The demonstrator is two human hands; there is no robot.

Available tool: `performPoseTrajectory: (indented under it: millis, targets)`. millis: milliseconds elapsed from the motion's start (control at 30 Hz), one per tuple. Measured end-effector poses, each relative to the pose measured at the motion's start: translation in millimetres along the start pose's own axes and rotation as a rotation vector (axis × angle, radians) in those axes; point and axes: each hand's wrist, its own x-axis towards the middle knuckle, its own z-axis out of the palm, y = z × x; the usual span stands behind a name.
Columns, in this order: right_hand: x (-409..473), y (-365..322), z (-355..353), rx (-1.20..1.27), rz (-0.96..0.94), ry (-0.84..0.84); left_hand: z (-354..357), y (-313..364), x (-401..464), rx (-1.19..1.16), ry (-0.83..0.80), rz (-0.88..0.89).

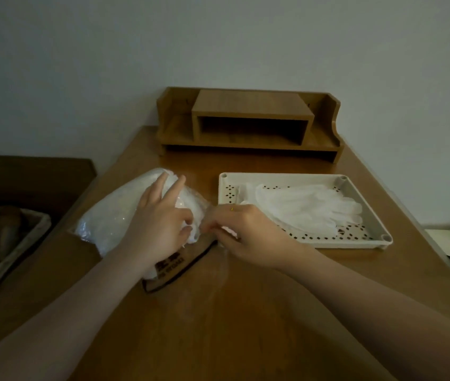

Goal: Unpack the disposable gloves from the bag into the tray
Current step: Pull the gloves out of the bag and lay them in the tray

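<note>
A clear plastic bag (108,215) full of white disposable gloves lies on the wooden desk, left of centre. My left hand (160,224) rests on the bag's right end, fingers spread over it, thumb pinching the plastic at its mouth. My right hand (245,232) meets it at the bag's mouth, fingers curled and pinching something thin and white there; what exactly is hidden by the fingers. A cream perforated tray (366,204) sits to the right, with translucent white gloves (306,207) lying flat in it.
A wooden desk organiser (248,125) stands against the wall at the back. A printed label or card (174,265) with dark edging lies under the bag. A fabric basket (3,243) with items sits off the desk's left edge. Dark objects lie at the far right.
</note>
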Motion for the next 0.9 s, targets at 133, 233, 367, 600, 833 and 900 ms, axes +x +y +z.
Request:
performPoseTrajectory:
  millis: [133,233,367,600,833,900]
  targets:
    - [7.8,4.2,27.1,-0.037,0.068,-0.339,6.4,-20.1,-2.5,-0.008,-0.125,-0.025]
    - [9.2,7.2,39.1,-0.265,0.197,-0.46,8.1,-24.4,-3.7,-0.073,-0.093,0.014]
    - [12.4,13.6,38.0,-0.483,0.305,-0.411,12.2,-20.8,-0.8,-0.266,0.092,-0.092]
    - [27.1,30.7,58.3,-0.327,0.606,-0.169,25.5,-12.8,6.4,-0.439,0.223,-0.114]
    - [36.0,37.4,72.0,-0.348,0.47,0.03,25.3,-5.1,5.6,-0.589,0.245,-0.105]
    - [35.2,39.5,68.2,-0.2,0.459,0.105,25.1,-4.6,4.7,-0.62,0.215,-0.104]
